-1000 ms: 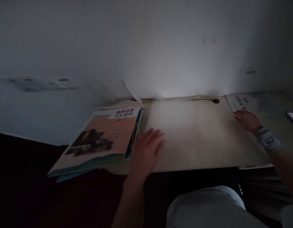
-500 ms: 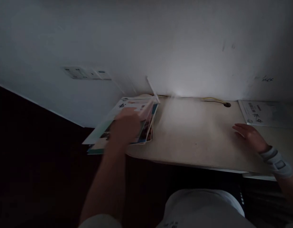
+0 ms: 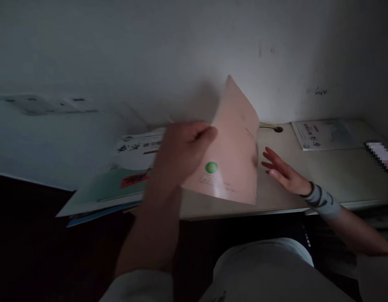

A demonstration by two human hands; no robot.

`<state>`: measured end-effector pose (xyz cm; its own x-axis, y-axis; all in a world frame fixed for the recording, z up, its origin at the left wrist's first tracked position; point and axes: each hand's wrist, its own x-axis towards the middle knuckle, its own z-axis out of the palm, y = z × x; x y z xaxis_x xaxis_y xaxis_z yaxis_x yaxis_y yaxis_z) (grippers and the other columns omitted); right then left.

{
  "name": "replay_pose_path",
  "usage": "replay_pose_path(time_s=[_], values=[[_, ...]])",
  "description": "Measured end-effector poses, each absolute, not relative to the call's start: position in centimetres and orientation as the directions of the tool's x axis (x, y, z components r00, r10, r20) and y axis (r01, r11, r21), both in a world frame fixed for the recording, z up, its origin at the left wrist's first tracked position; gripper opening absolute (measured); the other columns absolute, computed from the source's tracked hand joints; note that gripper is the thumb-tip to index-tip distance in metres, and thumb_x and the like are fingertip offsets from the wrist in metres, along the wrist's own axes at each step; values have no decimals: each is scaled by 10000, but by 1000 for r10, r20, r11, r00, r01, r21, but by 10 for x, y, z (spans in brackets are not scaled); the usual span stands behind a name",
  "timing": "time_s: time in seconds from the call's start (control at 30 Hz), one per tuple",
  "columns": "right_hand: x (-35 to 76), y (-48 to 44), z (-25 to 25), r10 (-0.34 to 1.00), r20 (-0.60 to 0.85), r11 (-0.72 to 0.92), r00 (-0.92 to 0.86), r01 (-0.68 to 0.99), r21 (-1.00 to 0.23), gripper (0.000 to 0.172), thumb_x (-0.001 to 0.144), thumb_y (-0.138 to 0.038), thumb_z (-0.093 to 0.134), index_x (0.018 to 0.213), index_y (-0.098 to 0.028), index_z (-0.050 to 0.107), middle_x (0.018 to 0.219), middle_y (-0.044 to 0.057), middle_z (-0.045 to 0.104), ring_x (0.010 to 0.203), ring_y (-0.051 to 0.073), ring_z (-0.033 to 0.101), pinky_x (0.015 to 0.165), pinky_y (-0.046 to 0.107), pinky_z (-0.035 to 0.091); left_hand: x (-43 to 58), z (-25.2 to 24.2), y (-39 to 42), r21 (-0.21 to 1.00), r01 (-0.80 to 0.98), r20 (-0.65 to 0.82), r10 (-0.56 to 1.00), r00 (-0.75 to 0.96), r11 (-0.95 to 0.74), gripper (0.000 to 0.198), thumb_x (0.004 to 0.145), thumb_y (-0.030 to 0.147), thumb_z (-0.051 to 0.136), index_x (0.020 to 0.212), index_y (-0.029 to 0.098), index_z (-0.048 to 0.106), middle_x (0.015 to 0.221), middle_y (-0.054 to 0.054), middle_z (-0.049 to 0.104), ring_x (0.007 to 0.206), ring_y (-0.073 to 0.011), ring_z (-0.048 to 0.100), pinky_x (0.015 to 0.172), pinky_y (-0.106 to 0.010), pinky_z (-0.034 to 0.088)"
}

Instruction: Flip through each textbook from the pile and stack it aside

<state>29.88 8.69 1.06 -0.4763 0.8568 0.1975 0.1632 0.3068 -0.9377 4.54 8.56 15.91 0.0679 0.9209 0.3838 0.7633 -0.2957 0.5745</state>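
Observation:
My left hand (image 3: 187,153) is closed on the edge of a thin book (image 3: 234,155), raised and tilted above the desk. Its pink cover faces me, with a green round mark near the bottom. Under and left of that hand lies a stack of books (image 3: 109,184), the top one white and green with dark lettering. My right hand (image 3: 285,172) is open, fingers spread, just right of the pink book and apart from it. A grey band circles the right wrist.
Another white book (image 3: 326,134) lies on the desk (image 3: 332,178) by the wall. A phone (image 3: 381,155) with a blurred screen is at the far right. A cable hole (image 3: 278,129) sits at the back; wall sockets (image 3: 52,105) are on the left.
My left hand has lifted the pink book off the stack and moved it right. My right hand has come left towards it, and the view has turned right, bringing the phone in.

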Motion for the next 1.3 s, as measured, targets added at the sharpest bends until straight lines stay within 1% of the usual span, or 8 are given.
replay_pose_path(time_s=[0.13,0.27,0.37,0.43,0.57,0.7,0.87,1.3], values=[[272,91,0,880,85,46,-468,-94,-995,792,845,-633,422,1479,-338,51,1525,48,244,1286,240,425,986,456,451,98,128,94,721,575,325,921,213,-387,282,806,314,477,571,160,501,541,51,371,557,-89,379,520,-231,273],[267,94,-16,941,127,65,-313,-200,-978,718,856,-621,409,1463,-296,207,1474,14,358,1304,202,397,1087,414,351,116,81,106,871,365,243,935,259,-328,315,786,342,501,526,172,447,523,52,358,538,-90,366,505,-229,275],[274,94,-25,970,114,83,-215,-148,-985,686,858,-598,432,1446,-289,259,1458,6,385,1304,196,399,1109,400,322,119,45,113,988,82,107,969,221,-128,291,732,382,595,561,160,517,532,49,446,526,-88,410,503,-222,307],[280,93,-29,974,91,66,-210,-123,-990,691,853,-575,465,1446,-296,249,1449,4,400,1292,199,418,1094,396,349,122,25,114,981,-176,-42,973,225,83,258,668,387,677,631,145,594,577,27,550,533,-99,473,526,-231,362],[288,89,-36,989,-21,-30,-145,-57,-998,768,828,-595,484,1465,-277,196,1465,21,374,1311,222,395,1076,413,371,133,-6,109,754,-513,-286,909,304,409,282,581,314,771,763,119,682,671,-37,672,602,-153,587,626,-279,461],[290,88,-41,998,-64,-64,-7,24,-998,822,804,-639,481,1472,-257,191,1530,14,230,1390,233,238,1142,439,239,141,-25,104,638,-583,-365,865,345,502,266,582,259,782,788,116,695,751,-67,707,661,-167,626,688,-288,490],[292,90,-39,999,-30,-34,39,109,-993,770,802,-650,480,1449,-293,265,1524,-7,247,1405,212,194,1168,431,133,142,-35,104,596,-609,-416,850,322,523,234,591,233,778,780,132,682,725,-45,701,681,-170,647,733,-295,493],[304,99,-20,993,-121,-121,7,72,-990,807,788,-656,489,1457,-306,206,1507,89,280,1361,256,306,1073,499,319,145,-43,108,541,-587,-475,795,377,602,178,649,212,721,798,123,684,746,-59,717,631,-159,650,667,-278,512]])
